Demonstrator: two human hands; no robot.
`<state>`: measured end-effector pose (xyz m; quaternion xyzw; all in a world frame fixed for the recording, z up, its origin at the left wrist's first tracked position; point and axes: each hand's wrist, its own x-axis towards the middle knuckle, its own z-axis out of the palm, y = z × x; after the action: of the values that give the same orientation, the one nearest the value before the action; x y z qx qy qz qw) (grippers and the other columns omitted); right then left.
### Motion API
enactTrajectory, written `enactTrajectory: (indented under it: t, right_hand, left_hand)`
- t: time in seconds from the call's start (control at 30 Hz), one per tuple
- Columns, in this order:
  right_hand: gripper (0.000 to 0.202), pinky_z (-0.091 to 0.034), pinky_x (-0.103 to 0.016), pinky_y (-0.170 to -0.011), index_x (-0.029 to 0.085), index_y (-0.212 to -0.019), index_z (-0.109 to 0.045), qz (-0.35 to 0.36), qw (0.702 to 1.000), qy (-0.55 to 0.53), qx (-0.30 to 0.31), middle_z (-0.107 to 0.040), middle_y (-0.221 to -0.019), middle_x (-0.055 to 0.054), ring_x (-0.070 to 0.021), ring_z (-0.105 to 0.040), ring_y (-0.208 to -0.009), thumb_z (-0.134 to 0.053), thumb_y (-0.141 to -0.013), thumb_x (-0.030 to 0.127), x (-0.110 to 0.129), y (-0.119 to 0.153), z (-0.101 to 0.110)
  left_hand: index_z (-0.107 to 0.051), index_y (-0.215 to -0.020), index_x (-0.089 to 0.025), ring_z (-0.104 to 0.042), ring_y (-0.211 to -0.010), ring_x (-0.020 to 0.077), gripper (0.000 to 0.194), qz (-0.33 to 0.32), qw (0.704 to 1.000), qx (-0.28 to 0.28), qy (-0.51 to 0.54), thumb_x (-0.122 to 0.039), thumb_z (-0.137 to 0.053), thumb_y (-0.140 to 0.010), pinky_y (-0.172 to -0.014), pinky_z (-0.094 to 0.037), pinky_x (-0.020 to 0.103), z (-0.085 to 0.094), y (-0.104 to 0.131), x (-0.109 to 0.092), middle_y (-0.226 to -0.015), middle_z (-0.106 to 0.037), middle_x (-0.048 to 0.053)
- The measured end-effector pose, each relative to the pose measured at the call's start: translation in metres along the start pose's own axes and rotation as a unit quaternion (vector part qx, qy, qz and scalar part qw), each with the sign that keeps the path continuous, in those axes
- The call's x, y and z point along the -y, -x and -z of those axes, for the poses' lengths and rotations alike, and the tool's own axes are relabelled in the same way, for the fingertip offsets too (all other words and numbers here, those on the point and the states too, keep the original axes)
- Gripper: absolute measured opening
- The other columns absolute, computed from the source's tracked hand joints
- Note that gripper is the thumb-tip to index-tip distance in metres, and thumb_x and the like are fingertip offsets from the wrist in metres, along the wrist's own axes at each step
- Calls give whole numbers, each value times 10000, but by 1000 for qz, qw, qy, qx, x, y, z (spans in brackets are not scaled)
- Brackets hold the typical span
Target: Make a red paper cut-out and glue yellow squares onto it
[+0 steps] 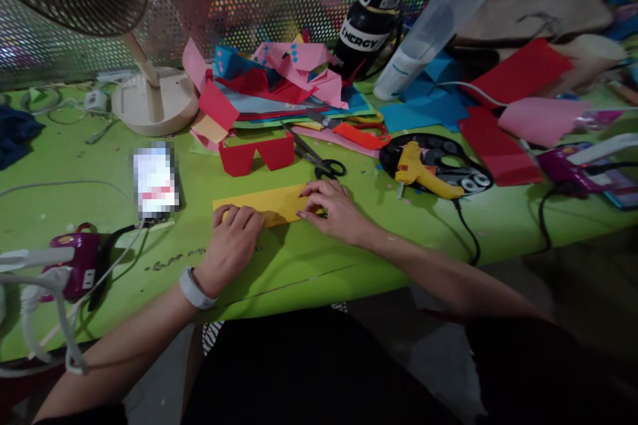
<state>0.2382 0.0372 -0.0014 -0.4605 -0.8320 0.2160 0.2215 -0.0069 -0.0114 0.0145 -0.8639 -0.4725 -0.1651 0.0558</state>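
Observation:
A yellow paper strip (282, 204) lies on the green table, in front of a red paper cutout (242, 157) shaped like glasses and black scissors (321, 163). My left hand (236, 239) presses on the strip's left end, fingers curled together over its edge. At the right end, my right hand (331, 211) has thumb and fingers on either side of the strip's end, bent toward each other with a gap between them. Whether the right fingers grip the paper is hard to make out.
A phone (156, 180) and a power block (80, 265) are at left, below a fan (154, 103). Behind lie paper scraps (299, 66) and a black bottle (366, 33). A yellow glue gun (423, 169) rests on a black tray (476, 169) at right, its cable hanging over the edge.

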Motion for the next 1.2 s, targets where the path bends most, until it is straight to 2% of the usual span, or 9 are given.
enactTrajectory:
  t: [0.07, 0.17, 0.23, 0.37, 0.57, 0.67, 0.73, 0.9, 1.2]
  right_hand:
    - [167, -398, -482, -923, 208, -716, -597, 0, 1000, 3, -2, -614, -1102, -64, -272, -515, -1091, -654, -848, 293, 0, 0, 0]
    - [159, -394, -481, -930, 210, -716, -595, -3, 1000, 10, -1, -615, -1104, -61, -272, -514, -1091, -657, -840, 288, 0, -1, -1]
    - [162, -395, -476, -927, 212, -711, -594, -7, 1000, 12, -1, -617, -1100, -60, -271, -515, -1090, -663, -834, 292, 1, -2, -1]
    - [158, -400, -460, -928, 208, -713, -598, -13, 1000, 6, 5, -616, -1087, -65, -265, -515, -1094, -665, -833, 285, 2, -3, 1]
    - [168, -400, -449, -933, 205, -696, -601, -23, 1000, 6, -4, -623, -1088, -64, -263, -521, -1095, -672, -825, 286, 0, -1, 2]
    - [175, -399, -450, -931, 205, -694, -606, -26, 1000, 14, -8, -625, -1100, -59, -263, -522, -1103, -674, -826, 298, 0, 0, 3]
    - [168, -399, -454, -934, 205, -700, -612, -25, 1000, 17, -6, -627, -1106, -58, -264, -522, -1109, -678, -824, 298, 0, 0, 4]
    - [185, -391, -469, -951, 207, -705, -628, -28, 1000, 7, 11, -635, -1114, -53, -272, -505, -1139, -685, -834, 326, -3, -1, 9]
    - [245, -395, -493, -958, 216, -772, -649, -36, 999, 13, 17, -612, -1158, -69, -288, -483, -1177, -639, -858, 445, -1, -1, 6]
  left_hand:
    - [-574, -1208, -225, -604, -981, 245, 400, -36, 999, 10, -5, -38, -485, -866, -944, -408, 468, 0, 2, -2, -1101, -679, 71]
    - [-460, -1367, -249, -523, -1246, 251, 584, -96, 995, 35, 0, 11, -452, -844, -1012, -405, 468, -1, 2, -4, -1386, -551, 77]
    - [-417, -1403, -207, -441, -1346, 237, 600, -127, 990, 58, 11, 17, -423, -846, -1046, -409, 445, -2, 1, -4, -1470, -465, 87]
    - [-371, -1423, -98, -388, -1388, 224, 580, -143, 984, 102, 26, 23, -349, -856, -1121, -360, 433, -6, 1, -1, -1488, -431, 128]
    - [-338, -1446, -81, -296, -1433, 209, 587, -124, 980, 151, 47, 8, -288, -868, -1188, -256, 421, -11, 4, 3, -1529, -366, 117]
    - [-281, -1475, -82, -237, -1455, 204, 560, -112, 977, 166, 69, -95, -308, -916, -1204, -205, 417, -8, 3, 2, -1550, -323, 120]
    - [-208, -1504, -95, -188, -1470, 208, 574, -106, 976, 172, 79, -251, -334, -966, -1209, -181, 425, -5, 3, -1, -1569, -274, 124]
    - [-66, -1536, -145, -146, -1480, 248, 828, -101, 977, 171, 80, -623, -360, -927, -1206, -145, 456, -2, 2, -8, -1592, -193, 130]
    - [-86, -1531, -152, -179, -1473, 262, 855, -110, 979, 159, 59, -675, -343, -906, -1200, -152, 455, -3, 3, -8, -1587, -216, 138]
